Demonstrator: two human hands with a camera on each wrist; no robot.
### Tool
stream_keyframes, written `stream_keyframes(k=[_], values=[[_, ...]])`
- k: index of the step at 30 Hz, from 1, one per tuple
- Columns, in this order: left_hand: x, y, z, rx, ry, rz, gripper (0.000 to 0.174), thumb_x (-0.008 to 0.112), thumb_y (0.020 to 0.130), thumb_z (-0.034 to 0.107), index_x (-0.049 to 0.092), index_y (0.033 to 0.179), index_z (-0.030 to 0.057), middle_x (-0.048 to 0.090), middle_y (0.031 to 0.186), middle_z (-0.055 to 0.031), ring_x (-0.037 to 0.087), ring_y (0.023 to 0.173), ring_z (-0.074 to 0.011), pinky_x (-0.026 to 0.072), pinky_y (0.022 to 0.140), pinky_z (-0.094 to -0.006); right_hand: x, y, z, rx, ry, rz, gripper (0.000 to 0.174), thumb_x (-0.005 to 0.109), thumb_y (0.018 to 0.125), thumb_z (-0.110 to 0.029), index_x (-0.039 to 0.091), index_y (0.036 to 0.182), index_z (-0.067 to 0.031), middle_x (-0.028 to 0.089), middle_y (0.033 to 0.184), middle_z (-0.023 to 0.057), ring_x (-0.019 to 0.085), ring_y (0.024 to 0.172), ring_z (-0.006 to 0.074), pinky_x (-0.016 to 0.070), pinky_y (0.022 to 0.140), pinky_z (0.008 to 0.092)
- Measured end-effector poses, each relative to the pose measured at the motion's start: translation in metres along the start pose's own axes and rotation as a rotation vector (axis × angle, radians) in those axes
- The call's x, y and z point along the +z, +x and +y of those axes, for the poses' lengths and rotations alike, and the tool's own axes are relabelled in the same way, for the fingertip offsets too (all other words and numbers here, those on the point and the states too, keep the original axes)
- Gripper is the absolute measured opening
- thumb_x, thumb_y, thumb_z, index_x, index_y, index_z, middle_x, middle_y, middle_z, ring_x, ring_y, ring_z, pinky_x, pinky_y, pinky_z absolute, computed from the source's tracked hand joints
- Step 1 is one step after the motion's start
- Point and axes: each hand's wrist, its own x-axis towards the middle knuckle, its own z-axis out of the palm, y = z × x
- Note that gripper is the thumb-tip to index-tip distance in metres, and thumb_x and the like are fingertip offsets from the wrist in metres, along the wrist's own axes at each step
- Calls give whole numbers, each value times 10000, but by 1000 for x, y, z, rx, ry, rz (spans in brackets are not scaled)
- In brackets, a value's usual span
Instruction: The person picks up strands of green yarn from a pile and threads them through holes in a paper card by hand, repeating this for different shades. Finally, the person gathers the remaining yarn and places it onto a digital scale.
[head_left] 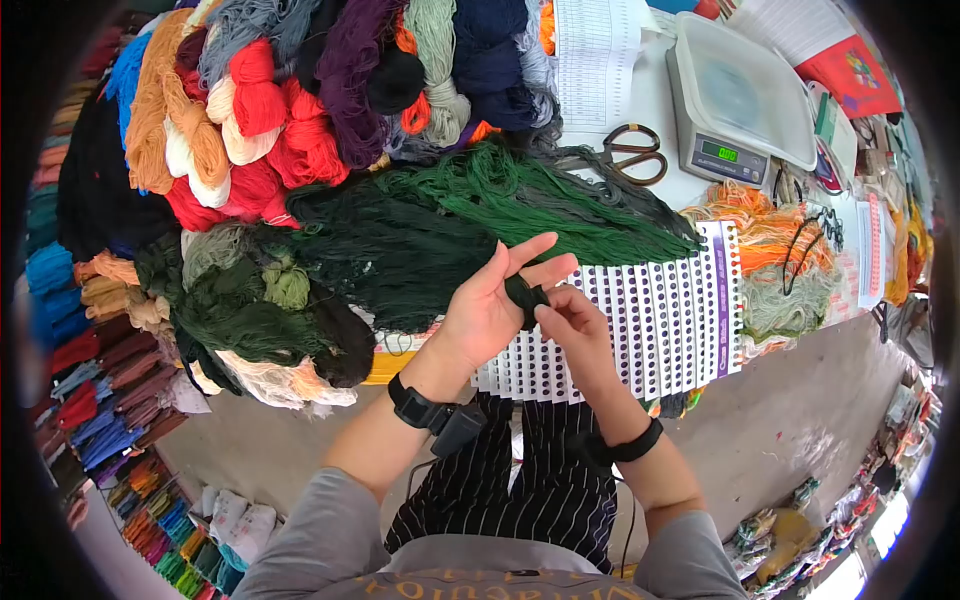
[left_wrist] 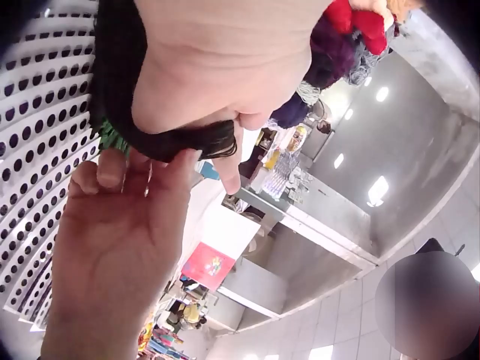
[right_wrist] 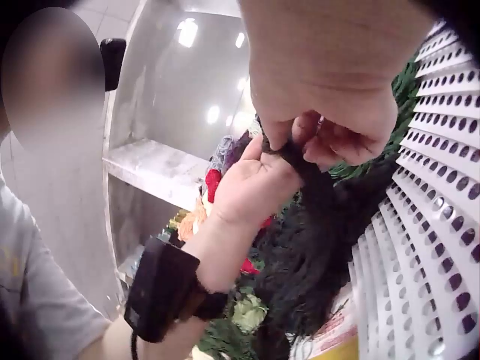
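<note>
My left hand point(head_left: 476, 314) is turned palm up above the table edge, thumb and forefinger spread. A hank of very dark green yarn point(head_left: 524, 301) runs across its fingers, and the lower fingers hold it. From the right, my right hand point(head_left: 580, 332) pinches the same yarn between thumb and fingertips. In the left wrist view the yarn point(left_wrist: 176, 142) bends round under the left hand, its strand ends showing near the fingers. The right wrist view shows the yarn point(right_wrist: 319, 184) hanging down from both hands toward a dark green heap point(head_left: 400, 255).
Under the hands lies a white card with rows of holes point(head_left: 650, 320). Bright green yarn point(head_left: 560, 215) spreads over its far edge. Coloured hanks point(head_left: 255, 90) pile up at the left. Scissors point(head_left: 636, 155) and a digital scale point(head_left: 725, 155) with a clear tray stand at the back right.
</note>
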Motion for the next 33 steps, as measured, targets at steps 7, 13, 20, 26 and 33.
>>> stream_keyframes(k=[7,13,20,26,33], values=[[-1,-4,4,-23,-88,52,516,284,1018,389,458,1334,20,577,1266,-140,429,1288,-320,321,1097,-443,-11,-12,-12,177,186,-17,115,600,900,-98,562,954,-4,560,752,0,485,581,75,396,551,204],[1,-20,38,-174,259,160,511,314,1017,387,527,1243,-18,646,1107,-182,603,1070,-255,487,908,-357,-43,-20,-17,-309,-439,135,96,547,914,-67,609,954,-5,597,963,34,550,848,102,459,716,238],[-88,-142,158,183,348,739,237,512,961,215,618,970,3,266,499,84,220,372,-19,160,323,-200,-233,-94,-137,-462,832,-38,205,511,955,-121,523,1102,22,545,1151,124,509,1116,204,401,993,370],[-68,-214,208,969,759,1059,312,473,972,297,638,1028,38,381,624,50,341,541,-40,273,495,-204,-339,-252,-216,-850,130,392,184,495,973,-142,480,801,-78,435,743,6,444,653,86,374,573,183],[-20,-52,24,69,408,416,319,467,949,239,585,1132,6,643,1059,-108,539,719,-148,438,667,-290,-145,-45,-85,-365,-1004,373,249,525,931,-97,609,1120,41,646,968,57,550,775,124,446,699,238]])
